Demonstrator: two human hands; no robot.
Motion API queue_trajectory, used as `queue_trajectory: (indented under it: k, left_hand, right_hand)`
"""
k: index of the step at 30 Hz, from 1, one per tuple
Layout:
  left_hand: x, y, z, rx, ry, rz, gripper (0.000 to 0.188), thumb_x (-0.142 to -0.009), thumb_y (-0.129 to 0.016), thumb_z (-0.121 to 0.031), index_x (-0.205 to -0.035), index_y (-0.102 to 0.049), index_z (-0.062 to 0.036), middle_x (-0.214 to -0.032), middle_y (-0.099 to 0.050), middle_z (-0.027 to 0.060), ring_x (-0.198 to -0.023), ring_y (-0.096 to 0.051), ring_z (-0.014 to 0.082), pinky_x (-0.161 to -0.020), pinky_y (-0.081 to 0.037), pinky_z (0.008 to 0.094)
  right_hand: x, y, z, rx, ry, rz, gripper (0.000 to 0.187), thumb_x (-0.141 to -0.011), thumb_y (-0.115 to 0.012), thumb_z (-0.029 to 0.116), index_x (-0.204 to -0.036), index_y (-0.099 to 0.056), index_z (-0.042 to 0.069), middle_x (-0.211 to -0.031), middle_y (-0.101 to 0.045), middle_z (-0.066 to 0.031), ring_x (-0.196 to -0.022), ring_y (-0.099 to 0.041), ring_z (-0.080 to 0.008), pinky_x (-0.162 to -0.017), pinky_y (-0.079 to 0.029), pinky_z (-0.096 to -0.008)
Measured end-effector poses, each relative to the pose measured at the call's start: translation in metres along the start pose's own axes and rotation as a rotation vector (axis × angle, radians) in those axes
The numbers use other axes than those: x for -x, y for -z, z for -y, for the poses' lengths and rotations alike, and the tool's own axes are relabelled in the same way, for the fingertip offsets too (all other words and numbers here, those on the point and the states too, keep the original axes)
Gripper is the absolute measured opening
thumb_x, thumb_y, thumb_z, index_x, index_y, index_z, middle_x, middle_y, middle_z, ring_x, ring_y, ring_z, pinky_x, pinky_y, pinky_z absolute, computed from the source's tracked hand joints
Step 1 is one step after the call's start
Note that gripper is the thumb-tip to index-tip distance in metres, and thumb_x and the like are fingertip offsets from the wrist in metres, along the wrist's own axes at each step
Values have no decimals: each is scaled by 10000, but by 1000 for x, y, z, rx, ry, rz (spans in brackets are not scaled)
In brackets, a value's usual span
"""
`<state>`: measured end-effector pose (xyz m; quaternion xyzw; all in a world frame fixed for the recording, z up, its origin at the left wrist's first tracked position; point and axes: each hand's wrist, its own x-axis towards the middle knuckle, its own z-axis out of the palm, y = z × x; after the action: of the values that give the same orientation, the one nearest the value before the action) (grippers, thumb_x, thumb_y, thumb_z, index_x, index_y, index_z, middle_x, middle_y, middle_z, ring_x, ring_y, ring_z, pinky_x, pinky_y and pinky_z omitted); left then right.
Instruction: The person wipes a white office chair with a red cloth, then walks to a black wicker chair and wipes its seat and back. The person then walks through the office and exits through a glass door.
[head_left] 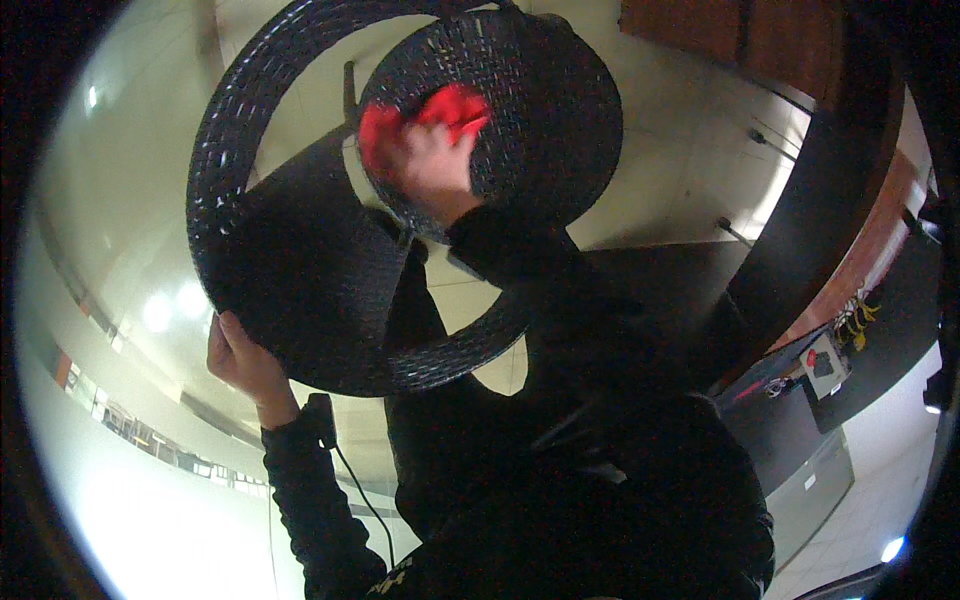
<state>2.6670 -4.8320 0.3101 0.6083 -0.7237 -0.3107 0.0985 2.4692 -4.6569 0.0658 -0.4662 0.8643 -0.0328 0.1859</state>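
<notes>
A black woven chair with a round seat [560,110] and a curved, ring-like backrest [225,165] fills the upper middle of the head view. My left hand [247,365] is closed on the backrest's outer rim at the lower left. Over the left part of the seat, my right hand [435,170] presses a red cloth [455,108] to the weave. The hand and cloth are smeared by motion, and some of the cloth is hidden under the fingers. A dark flat panel [310,250] shows inside the ring.
Pale, shiny floor [130,230] lies left of the chair. A dark curved counter [830,210] runs along the right, with a white box [822,365] and yellow cords [857,322] on it. Brown wooden furniture [735,35] stands at the upper right. A black cable [362,490] hangs by my left sleeve.
</notes>
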Motion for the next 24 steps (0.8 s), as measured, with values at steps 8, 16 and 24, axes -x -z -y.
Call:
queue_trajectory:
  k: [8,16,24]
  left_hand:
    - [3,-3,5,-44,-16,-44,442,-1104,-524,-291,-1091,-731,99,-901,-734,106,-814,-597,174,-763,-490,335]
    - [0,0,12,-25,-14,-39,470,-1108,-544,-327,-1110,-739,100,-928,-742,116,-818,-609,182,-766,-498,331]
    - [0,2,11,4,-6,-20,489,-1109,-556,-353,-1061,-734,100,-875,-726,102,-811,-581,154,-752,-480,320]
  right_hand:
    - [81,23,-174,16,149,222,394,-911,-674,325,-1303,-698,297,-1328,-602,-32,-1236,-532,-342,-996,-412,-683]
    - [150,45,-206,172,-111,83,400,-981,-622,320,-1378,-675,329,-1383,-594,-61,-1277,-518,-386,-978,-398,-719]
    - [146,0,-99,-99,275,160,244,-910,-624,242,-1114,-753,214,-1271,-634,-16,-1202,-556,-279,-929,-423,-589]
